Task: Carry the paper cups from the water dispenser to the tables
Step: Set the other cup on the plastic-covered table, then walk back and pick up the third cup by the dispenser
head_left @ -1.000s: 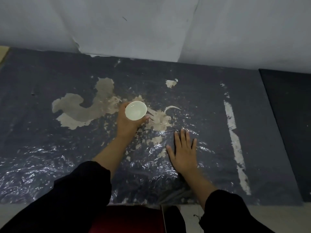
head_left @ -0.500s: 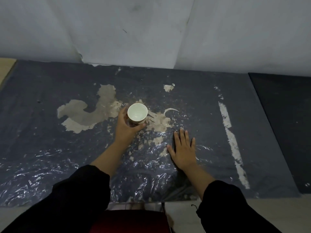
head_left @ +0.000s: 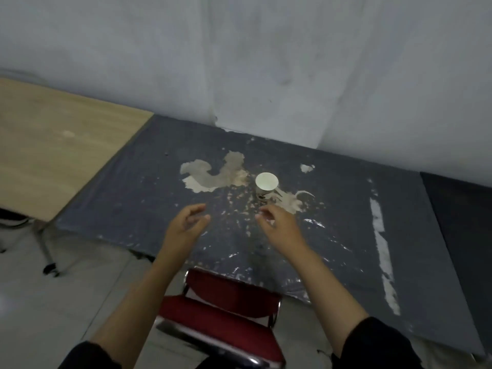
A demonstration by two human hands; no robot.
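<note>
A white paper cup (head_left: 266,185) with a printed side stands upright on the dark grey table (head_left: 343,214), on a patch where the coating has peeled. Nothing touches it. My left hand (head_left: 186,225) hovers above the table, left of and nearer than the cup, fingers loosely curled and apart, holding nothing. My right hand (head_left: 279,225) hangs just in front of the cup, a short gap below it, fingers loosely apart and empty. Both forearms reach out of black sleeves.
A red chair (head_left: 226,312) is pushed under the table's near edge, between my arms. A light wooden table (head_left: 53,145) adjoins on the left, with metal legs on the pale floor. A darker table (head_left: 460,222) adjoins on the right. A grey wall runs behind.
My left hand let go of the cup, which now stands alone. My right hand lifted off the table. Both hands drew back and the view pulled away, showing the chair and wooden table.
</note>
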